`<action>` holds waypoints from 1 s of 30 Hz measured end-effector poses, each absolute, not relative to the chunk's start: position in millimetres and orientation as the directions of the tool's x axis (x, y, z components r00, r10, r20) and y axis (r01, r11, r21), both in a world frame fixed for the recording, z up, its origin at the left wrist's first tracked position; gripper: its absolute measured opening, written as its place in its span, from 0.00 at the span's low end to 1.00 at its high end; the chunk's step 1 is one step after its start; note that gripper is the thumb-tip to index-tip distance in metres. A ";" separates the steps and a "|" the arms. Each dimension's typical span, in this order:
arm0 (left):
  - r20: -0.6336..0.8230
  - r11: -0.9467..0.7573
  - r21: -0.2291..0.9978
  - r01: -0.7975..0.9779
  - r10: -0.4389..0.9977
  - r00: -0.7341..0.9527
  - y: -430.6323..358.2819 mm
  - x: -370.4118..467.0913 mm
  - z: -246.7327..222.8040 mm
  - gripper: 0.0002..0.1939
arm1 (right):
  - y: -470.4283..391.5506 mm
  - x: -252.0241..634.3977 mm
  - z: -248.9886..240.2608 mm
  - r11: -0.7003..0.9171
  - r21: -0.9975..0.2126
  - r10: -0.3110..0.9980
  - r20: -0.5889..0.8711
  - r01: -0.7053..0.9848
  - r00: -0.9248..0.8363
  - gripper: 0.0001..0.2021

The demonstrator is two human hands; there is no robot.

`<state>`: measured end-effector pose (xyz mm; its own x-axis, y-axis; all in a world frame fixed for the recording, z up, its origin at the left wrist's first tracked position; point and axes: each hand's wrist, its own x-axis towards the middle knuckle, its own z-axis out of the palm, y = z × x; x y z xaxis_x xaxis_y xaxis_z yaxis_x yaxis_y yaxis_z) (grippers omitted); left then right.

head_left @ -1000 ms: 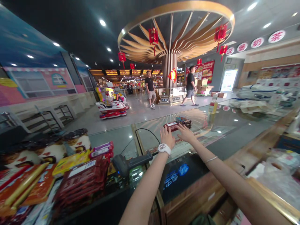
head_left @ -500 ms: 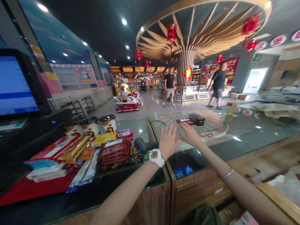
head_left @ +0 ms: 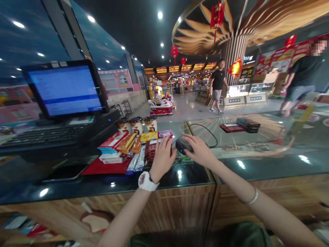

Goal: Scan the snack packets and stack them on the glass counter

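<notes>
My left hand (head_left: 163, 157), with a white watch at the wrist, has its fingers spread over the dark red snack packs (head_left: 150, 152) on the glass counter. Beside it my right hand (head_left: 199, 150) reaches to a black scanner-like device (head_left: 183, 145) with a small blue light, its fingertips at the device's upper edge. Left of my left hand lie gold-brown snack packs (head_left: 127, 143), a red and blue box stack (head_left: 113, 142) and a yellow pack (head_left: 149, 137). Three dark-lidded cups (head_left: 137, 126) stand behind them.
At the left are a monitor (head_left: 65, 91), a keyboard (head_left: 48, 135) and a dark flat device (head_left: 66, 172). Two snack packs (head_left: 248, 125) lie on the right counter. Two people (head_left: 218, 85) walk beyond it.
The view has turned left, bringing the whole monitor and the keyboard in. My left hand has moved left over the snacks, and my right hand has come to the black device. The people have moved.
</notes>
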<state>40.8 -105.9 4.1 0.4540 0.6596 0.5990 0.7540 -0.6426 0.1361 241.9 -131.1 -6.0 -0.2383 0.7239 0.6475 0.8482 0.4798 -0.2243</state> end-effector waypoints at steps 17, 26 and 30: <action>0.571 -0.639 0.167 0.751 0.684 0.454 -34.1 -53.0 20.1 0.23 | -54.9 156.9 -0.7 0.439 -0.165 0.817 0.482 0.883 -0.316 0.34; 0.440 -0.574 0.150 0.805 0.768 0.465 -40.7 -63.8 5.7 0.32 | -60.8 166.1 -17.7 0.434 -0.137 0.847 0.399 0.890 -0.352 0.38; 0.400 -0.524 0.157 0.837 0.808 0.432 -40.8 -66.0 4.0 0.35 | -62.8 164.8 -15.9 0.430 -0.123 0.850 0.390 0.894 -0.355 0.35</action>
<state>-66.0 -40.8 4.0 0.4316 0.8084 0.4003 0.8369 -0.5245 0.1567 164.8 -62.8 -15.9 -0.3550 0.8498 0.3896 0.8943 0.4302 -0.1233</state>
